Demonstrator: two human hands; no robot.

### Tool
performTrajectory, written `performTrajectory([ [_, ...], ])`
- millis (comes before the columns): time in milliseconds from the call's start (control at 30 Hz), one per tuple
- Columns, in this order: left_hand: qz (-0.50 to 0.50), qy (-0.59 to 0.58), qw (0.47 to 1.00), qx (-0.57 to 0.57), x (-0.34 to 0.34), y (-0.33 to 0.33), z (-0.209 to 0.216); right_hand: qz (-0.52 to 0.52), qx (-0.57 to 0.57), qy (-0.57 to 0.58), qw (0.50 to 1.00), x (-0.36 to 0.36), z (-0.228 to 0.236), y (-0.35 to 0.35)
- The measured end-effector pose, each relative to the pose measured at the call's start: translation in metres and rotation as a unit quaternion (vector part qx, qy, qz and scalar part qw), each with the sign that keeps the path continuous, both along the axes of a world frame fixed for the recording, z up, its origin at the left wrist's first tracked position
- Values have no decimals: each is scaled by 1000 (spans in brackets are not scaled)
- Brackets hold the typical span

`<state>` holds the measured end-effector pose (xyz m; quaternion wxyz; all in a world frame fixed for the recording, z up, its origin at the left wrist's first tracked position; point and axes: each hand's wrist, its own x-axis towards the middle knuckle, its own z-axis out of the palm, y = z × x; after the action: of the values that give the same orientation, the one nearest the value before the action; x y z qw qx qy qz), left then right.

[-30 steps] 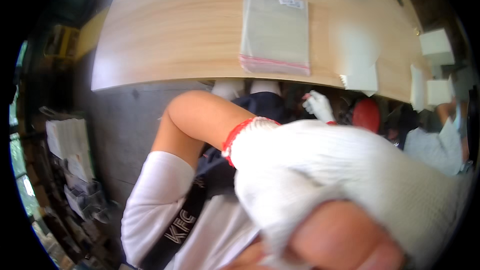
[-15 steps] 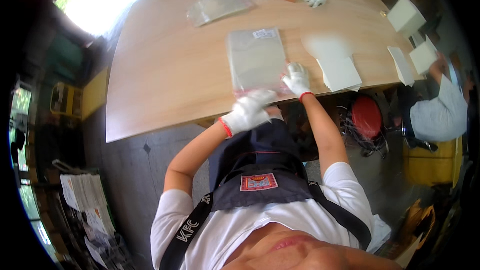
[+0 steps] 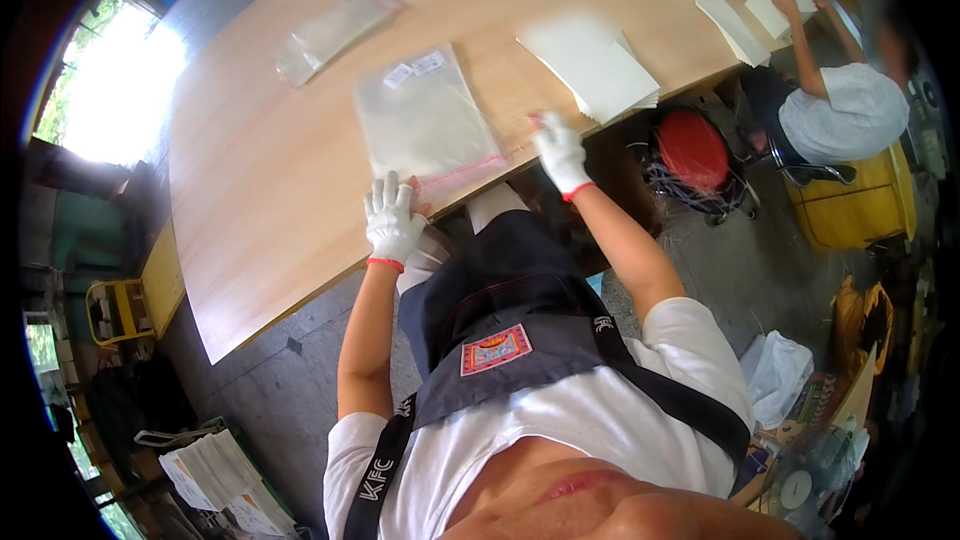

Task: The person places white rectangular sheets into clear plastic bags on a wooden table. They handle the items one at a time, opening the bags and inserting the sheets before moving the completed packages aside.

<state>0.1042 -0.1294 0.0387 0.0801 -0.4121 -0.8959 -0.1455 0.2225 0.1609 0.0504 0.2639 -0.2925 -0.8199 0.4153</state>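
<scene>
A: How far has the person got with the clear bag stack?

B: Not far, by the look of it. The bag stack lies flat on the surface, close to the near edge, and no bag is seen lifted off it. The white sheets, to the right of the bag stack, lie in a pile of their own. How many bags or sheets are finished with, if any, cannot be told.

A: And the hands?

B: The left hand is at the near left corner of the bag stack, apparently touching it, its fingers a little spread and nothing seen between them. The right hand is just beside the near right corner, apart from the stack and blurred; whether its fingers hold anything cannot be told.

A: Which way does the bag stack point?

B: Its long axis runs away from the person, the far end leaning left. The pink edge forms its near end; the white labels sit at its far end. Beyond the bag stack and to its left lies another clear bundle, slanting far-right to near-left.
</scene>
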Motion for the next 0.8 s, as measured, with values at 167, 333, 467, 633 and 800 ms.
performTrajectory([
  [167, 28, -43, 998, -36, 1, 17, 16, -173, -318, 148, 920, 50, -12, 83],
  [333, 33, 108, 994, -2, -3, 30, 34, -142, -406, 81, 899, 50, -26, 133],
  [467, 50, -77, 989, -112, -2, 47, 49, -117, -429, 62, 894, 60, -35, 146],
  [633, 104, -73, 968, -218, -8, 59, 46, -16, -649, 108, 753, 73, -40, 136],
  [800, 117, -71, 970, -201, -24, 55, 44, -71, -610, 62, 786, 100, -46, 132],
])
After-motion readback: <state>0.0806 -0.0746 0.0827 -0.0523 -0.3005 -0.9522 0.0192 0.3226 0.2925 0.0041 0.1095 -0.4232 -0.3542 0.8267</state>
